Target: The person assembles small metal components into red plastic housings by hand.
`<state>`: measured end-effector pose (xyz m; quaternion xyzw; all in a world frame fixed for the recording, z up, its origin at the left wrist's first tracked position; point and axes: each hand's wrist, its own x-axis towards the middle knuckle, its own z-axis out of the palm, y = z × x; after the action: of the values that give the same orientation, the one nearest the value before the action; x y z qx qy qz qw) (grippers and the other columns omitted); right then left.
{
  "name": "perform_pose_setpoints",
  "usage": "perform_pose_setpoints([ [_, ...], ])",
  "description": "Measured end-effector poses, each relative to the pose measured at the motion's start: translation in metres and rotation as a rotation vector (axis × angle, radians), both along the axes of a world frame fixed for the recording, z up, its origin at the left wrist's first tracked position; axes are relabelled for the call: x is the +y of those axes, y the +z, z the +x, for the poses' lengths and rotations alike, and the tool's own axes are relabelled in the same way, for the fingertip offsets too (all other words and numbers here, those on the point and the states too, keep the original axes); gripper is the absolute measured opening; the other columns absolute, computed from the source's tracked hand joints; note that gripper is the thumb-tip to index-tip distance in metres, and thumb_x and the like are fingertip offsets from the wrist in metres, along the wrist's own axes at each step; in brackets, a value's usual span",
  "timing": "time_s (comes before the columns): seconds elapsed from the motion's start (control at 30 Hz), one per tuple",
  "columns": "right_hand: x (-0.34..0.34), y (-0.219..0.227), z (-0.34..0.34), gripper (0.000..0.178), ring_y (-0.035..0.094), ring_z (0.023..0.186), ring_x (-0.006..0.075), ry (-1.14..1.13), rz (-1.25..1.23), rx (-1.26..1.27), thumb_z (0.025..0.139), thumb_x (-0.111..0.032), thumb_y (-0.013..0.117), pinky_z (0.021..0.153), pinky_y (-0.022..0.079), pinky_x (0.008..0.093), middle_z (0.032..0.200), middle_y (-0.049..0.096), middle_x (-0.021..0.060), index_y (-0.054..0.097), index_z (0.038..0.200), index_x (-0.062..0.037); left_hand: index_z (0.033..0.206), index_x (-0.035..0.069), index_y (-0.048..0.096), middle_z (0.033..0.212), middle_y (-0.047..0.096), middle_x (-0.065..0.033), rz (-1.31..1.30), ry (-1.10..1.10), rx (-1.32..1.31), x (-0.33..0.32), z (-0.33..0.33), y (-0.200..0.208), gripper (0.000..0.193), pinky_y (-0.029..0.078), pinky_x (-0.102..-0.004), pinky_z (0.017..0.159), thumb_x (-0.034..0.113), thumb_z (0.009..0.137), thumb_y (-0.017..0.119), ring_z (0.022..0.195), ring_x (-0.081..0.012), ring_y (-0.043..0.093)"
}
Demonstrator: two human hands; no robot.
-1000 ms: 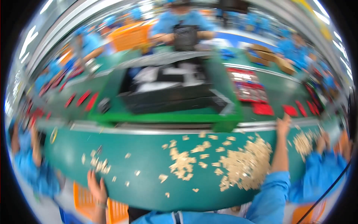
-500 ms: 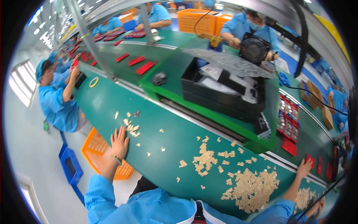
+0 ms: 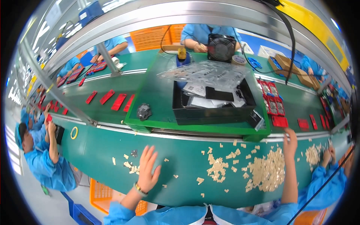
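Observation:
My left hand [image 3: 148, 170] is raised over the green work surface [image 3: 108, 150], fingers spread and holding nothing. Beside it lie a few small beige pieces [image 3: 132, 167] and a dark scrap [image 3: 134, 153]. My right hand [image 3: 290, 144] is lifted near the far edge of the surface, just short of a red flat part [image 3: 279, 122] on the belt. Its fingers are bent and blurred, so whether they hold anything is unclear. A large heap of beige pieces [image 3: 266, 170] lies left of my right forearm, with a smaller pile [image 3: 217, 168] farther left.
Ahead, a green raised stand [image 3: 157, 123] bears a black bin [image 3: 213, 116] of packaging. Red parts [image 3: 119, 102] lie along the belt [image 3: 82, 110] beyond a metal rail. A yellow ring [image 3: 74, 132] lies at left. Co-workers sit at left, right and across. An orange crate [image 3: 101, 197] stands below.
My left hand has risen off the surface beside the small beige pieces. My right hand has left a red part on the belt and drawn back leftward. The view has turned.

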<state>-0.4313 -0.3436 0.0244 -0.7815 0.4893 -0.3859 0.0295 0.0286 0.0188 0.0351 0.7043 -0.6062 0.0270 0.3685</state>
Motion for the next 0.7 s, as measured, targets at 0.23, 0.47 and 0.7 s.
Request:
perform_pose_setpoints([
  [0.23,0.063,0.127,0.224,0.022,0.058,0.093,0.0286,0.571,-0.354,0.058,0.069,0.005,0.057,0.08,0.046,0.0406,0.092,0.06,0.008,0.062,0.087,-0.0068,0.118,0.002,0.058,0.127,0.054,-0.0136,-0.284,-0.38,-0.227,-0.128,0.028,0.076,0.042,0.039,-0.0441,0.101,-0.003,0.077,0.063,0.125,-0.0354,0.047],
  [0.47,0.013,0.139,0.226,0.022,0.059,0.095,0.0321,0.527,0.028,0.296,0.076,-0.001,0.049,0.084,0.047,0.0414,0.091,0.066,0.0116,0.069,0.086,-0.0047,0.109,0.004,0.063,0.111,0.061,-0.0086,-0.328,-0.266,-0.208,-0.156,0.046,0.084,0.031,0.042,-0.0413,0.095,-0.003,0.079,0.061,0.112,-0.0294,0.054],
  [0.7,0.001,0.138,0.249,0.046,0.059,0.104,0.0325,0.695,0.175,0.434,0.079,0.0,0.042,0.09,0.046,0.0423,0.113,0.064,0.0145,0.06,0.121,-0.0058,0.106,0.003,0.064,0.096,0.064,-0.0105,0.111,-0.489,-0.292,-0.192,0.054,0.117,0.022,0.042,-0.0383,0.087,0.005,0.088,0.053,0.097,-0.0288,0.056],
])
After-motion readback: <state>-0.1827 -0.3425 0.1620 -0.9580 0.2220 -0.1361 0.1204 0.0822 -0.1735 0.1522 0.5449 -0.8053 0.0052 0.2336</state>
